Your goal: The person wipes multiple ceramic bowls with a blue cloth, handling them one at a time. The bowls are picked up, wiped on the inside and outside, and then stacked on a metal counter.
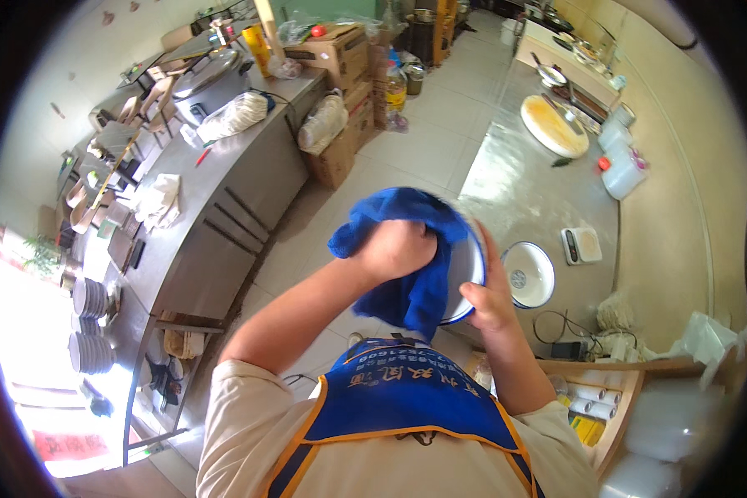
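A blue cloth (426,289) is bunched around my left hand (398,249), which is closed on it. The cloth drapes over the rim and into a white enamel-look bowl with a blue rim (467,274), tilted on its side in front of my apron. My right hand (492,286) grips the bowl's right edge, thumb over the rim and fingers behind the outside wall. A second white bowl with a blue rim (529,274) stands upright on the metal worktop (504,174), just right of my right hand. Part of my left hand's fingers is hidden by cloth.
A digital kitchen scale (581,245), a round cutting board (554,126) and plastic jugs (624,174) stand on the right worktop. Cables (566,330) lie near its front. Plate stacks (91,352), white cloths (159,200) and a large cooker (211,81) occupy the left counter. Cardboard boxes (333,165) stand beyond.
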Motion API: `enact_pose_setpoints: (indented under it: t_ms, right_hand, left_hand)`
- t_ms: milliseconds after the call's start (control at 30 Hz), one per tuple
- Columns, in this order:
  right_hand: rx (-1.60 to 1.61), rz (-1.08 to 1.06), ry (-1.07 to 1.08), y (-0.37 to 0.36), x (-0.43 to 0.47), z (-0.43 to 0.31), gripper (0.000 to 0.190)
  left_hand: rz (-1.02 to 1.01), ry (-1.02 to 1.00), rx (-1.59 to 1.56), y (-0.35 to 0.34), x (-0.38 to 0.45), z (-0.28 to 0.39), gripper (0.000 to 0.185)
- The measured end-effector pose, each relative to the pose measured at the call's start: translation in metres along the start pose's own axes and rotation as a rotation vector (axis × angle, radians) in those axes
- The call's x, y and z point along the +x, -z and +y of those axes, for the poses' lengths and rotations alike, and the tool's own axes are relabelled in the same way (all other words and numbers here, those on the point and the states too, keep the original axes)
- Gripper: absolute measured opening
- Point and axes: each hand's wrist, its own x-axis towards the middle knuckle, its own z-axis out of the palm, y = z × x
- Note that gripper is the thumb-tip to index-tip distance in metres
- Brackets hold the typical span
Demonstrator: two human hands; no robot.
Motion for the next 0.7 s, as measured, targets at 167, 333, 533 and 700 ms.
enact_pose_setpoints:
  t_ms: [167, 333, 533, 700]
  right_hand:
    - [-0.351, 0.018, 0.27, -0.007, 0.001, -0.006, 0.109]
    - [-0.117, -0.027, 0.104, -0.033, -0.005, 0.011, 0.113]
    - [0.061, 0.003, 0.051, -0.035, -0.005, 0.015, 0.111]
    - [0.026, 0.007, 0.142, -0.023, 0.004, 0.001, 0.113]
  left_hand:
    - [-0.12, 0.318, -0.362, -0.021, -0.033, -0.016, 0.032]
    - [-0.44, 0.35, -1.182, -0.047, -0.037, -0.006, 0.033]
    - [0.122, 0.246, -1.804, -0.026, -0.01, 0.002, 0.029]
    - [-0.412, 0.256, -0.881, -0.02, -0.015, -0.002, 0.033]
